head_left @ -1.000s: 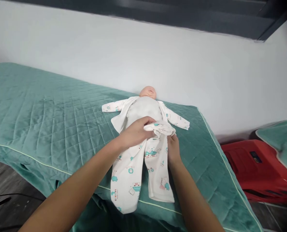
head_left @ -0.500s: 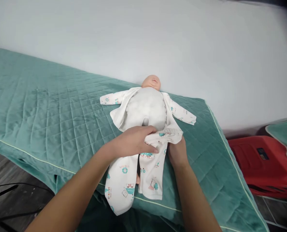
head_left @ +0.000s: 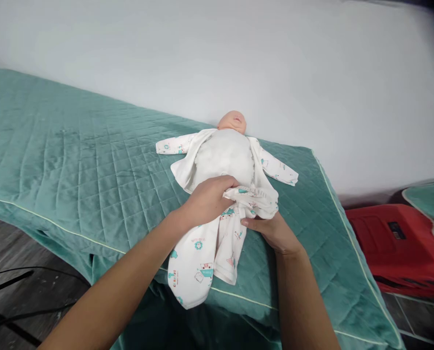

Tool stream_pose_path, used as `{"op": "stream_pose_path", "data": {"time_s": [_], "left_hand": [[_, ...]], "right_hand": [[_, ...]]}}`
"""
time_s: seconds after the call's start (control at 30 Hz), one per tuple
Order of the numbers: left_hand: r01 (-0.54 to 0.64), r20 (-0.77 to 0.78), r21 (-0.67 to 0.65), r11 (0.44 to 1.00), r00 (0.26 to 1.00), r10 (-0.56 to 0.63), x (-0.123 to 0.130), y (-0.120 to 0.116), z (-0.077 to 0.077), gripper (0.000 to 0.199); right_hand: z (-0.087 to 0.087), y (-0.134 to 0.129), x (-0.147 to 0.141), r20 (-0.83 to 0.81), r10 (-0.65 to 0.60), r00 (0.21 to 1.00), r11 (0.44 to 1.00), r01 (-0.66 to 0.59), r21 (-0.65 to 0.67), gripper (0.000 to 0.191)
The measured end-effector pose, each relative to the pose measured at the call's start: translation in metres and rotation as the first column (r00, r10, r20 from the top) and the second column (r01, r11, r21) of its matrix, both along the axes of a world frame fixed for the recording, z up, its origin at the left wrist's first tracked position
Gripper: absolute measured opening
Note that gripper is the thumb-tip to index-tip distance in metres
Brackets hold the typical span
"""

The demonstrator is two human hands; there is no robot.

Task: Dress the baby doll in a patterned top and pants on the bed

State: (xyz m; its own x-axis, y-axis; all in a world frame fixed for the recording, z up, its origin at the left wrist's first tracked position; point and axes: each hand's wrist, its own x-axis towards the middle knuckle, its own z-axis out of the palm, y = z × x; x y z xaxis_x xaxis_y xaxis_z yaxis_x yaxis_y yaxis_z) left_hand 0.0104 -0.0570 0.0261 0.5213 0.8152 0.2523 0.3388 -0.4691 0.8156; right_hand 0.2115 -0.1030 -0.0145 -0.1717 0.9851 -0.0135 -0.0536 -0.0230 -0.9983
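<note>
A baby doll [head_left: 233,121] lies on its back with its head toward the wall. Its white printed jacket [head_left: 280,167] hangs open over a pale cloth body. White printed baby pants [head_left: 192,272] cover its lower part, with the legs trailing toward the bed's near edge. At the waistband's left side, my left hand [head_left: 211,197] pinches the gathered fabric between thumb and fingers. My right hand [head_left: 271,231] grips the pants from beneath at the right side, its thumb on the cloth and its other fingers partly hidden. The doll's feet are out of sight.
A green quilted cover [head_left: 103,170] spreads over the bed, with a pale piped edge close to me. A plain wall [head_left: 202,53] rises behind. At right on the floor stands a red suitcase [head_left: 395,248]. Black cables and thin legs [head_left: 9,287] show at lower left.
The waistband has been bunched up and lifted slightly toward the doll's torso. My right hand has turned, its thumb now on the fabric. The right pant leg has drawn in toward the left one.
</note>
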Motion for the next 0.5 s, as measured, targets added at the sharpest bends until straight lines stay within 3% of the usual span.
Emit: {"op": "stream_pose_path", "data": {"time_s": [0.13,0.37,0.5], "left_hand": [[-0.015,0.054,0.019,1.000,0.998,0.014,-0.0011,-0.0009,-0.0068,0.018],[-0.032,0.079,0.010,0.999,0.996,0.031,-0.0021,-0.0009,-0.0103,0.019],[-0.035,0.075,0.027,0.999,0.997,0.033,-0.0019,-0.0007,-0.0082,0.018]], "right_hand": [[-0.0016,0.0012,-0.0028,0.047,-0.051,0.998,0.999,0.051,0.000,0.052],[-0.0074,0.0051,-0.0084,-0.034,-0.187,0.982,0.981,0.189,0.049,0.044],[-0.0091,0.0076,-0.0085,0.049,-0.238,0.970,0.966,0.231,0.114,0.037]]}}
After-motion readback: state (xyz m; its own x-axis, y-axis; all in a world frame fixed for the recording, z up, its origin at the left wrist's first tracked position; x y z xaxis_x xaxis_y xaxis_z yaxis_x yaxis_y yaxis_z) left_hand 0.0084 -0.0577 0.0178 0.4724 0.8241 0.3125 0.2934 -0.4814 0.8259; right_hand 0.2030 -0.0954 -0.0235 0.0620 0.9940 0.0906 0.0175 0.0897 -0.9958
